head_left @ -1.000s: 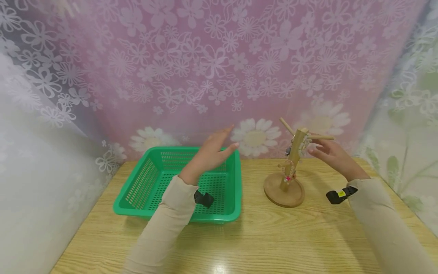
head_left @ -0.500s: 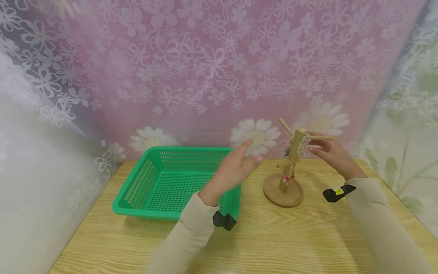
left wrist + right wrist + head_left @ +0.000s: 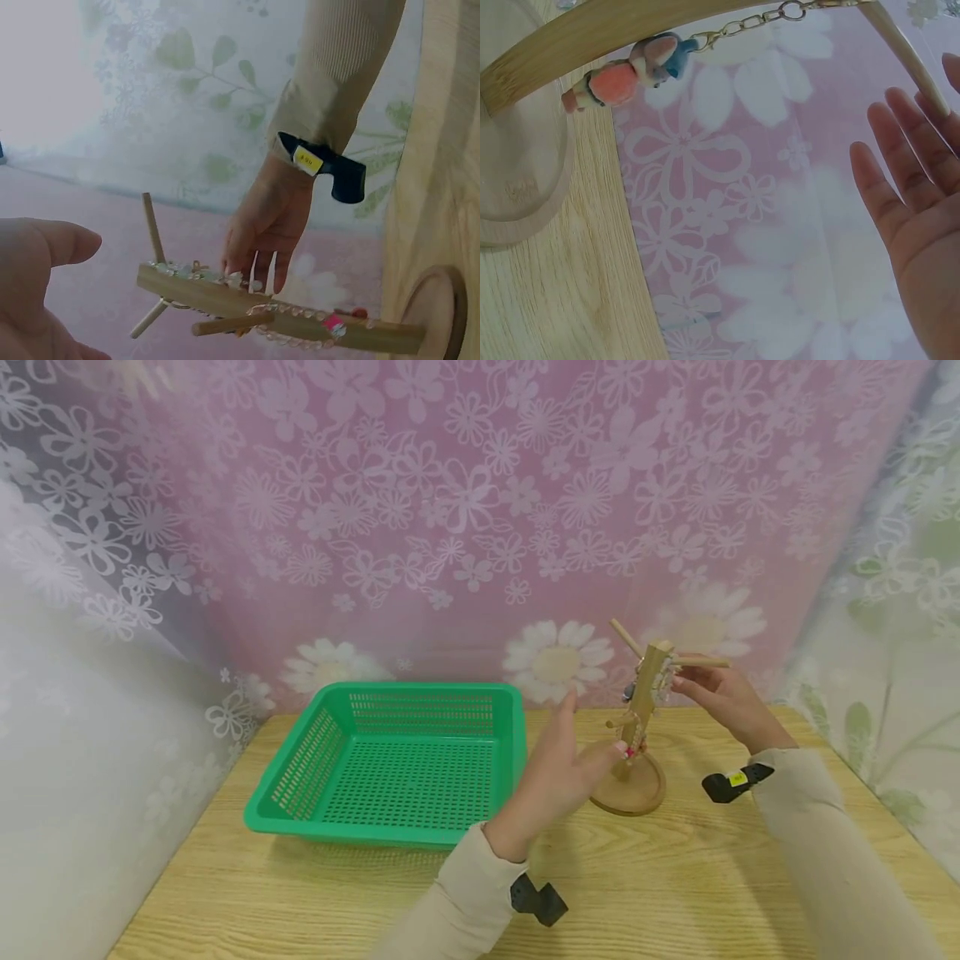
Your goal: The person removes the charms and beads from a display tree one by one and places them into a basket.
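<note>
A wooden jewellery stand (image 3: 642,702) with pegs and a round base stands right of centre. Beside its lower peg is my left hand (image 3: 551,781), fingers extended and holding nothing; its thumb tip overlaps a pale-pink bead bracelet (image 3: 289,309), and contact cannot be told. My right hand (image 3: 726,702) is under the upper right peg, thumb and fingertips at a clear bead bracelet (image 3: 180,271). In the right wrist view its fingers look fairly straight and a grip is not visible. A chain with a small coloured figure charm (image 3: 615,84) hangs along the post.
A green plastic basket (image 3: 386,837) with perforated walls stands left of the stand on the wood-grain table (image 3: 637,893). Behind hangs a pink floral curtain (image 3: 450,527). Black wrist cameras sit on both sleeves.
My left hand has moved from over the basket rightward and down to the stand's lower part. The right hand has shifted slightly left, its thumb closer to the clear bead bracelet.
</note>
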`<state>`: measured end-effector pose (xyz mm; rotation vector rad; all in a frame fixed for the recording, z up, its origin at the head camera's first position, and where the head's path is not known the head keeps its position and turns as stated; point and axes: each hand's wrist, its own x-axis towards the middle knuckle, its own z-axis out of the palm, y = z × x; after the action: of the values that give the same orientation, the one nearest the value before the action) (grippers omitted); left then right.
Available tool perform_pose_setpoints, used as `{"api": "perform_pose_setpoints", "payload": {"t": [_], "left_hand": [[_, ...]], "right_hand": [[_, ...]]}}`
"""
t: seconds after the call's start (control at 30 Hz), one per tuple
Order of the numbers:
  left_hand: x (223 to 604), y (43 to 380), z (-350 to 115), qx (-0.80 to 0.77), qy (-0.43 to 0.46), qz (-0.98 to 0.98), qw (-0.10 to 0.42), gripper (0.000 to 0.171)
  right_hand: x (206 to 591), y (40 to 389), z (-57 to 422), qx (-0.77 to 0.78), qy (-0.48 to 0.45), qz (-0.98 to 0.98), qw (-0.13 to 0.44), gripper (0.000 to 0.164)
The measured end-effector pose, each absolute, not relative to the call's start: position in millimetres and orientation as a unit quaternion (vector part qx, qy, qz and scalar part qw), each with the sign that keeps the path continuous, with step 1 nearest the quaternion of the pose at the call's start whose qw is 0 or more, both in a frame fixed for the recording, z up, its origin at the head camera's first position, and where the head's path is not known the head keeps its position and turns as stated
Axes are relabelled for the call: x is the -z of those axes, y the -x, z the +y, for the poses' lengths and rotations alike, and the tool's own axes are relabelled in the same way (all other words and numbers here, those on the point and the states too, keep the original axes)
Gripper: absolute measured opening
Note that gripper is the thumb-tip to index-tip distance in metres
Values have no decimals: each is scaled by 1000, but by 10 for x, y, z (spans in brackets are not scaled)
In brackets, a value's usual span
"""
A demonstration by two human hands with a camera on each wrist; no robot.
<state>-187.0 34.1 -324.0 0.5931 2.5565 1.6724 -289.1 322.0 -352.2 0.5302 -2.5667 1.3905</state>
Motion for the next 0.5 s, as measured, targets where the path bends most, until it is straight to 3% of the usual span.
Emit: {"api": "perform_pose_setpoints", "payload": {"t": [0.5], "left_hand": [[3643, 1802, 665, -657, -123, 742, 57, 78]], "right_hand": [[3509, 2917, 3168, -411, -167, -888, 123, 39]]}}
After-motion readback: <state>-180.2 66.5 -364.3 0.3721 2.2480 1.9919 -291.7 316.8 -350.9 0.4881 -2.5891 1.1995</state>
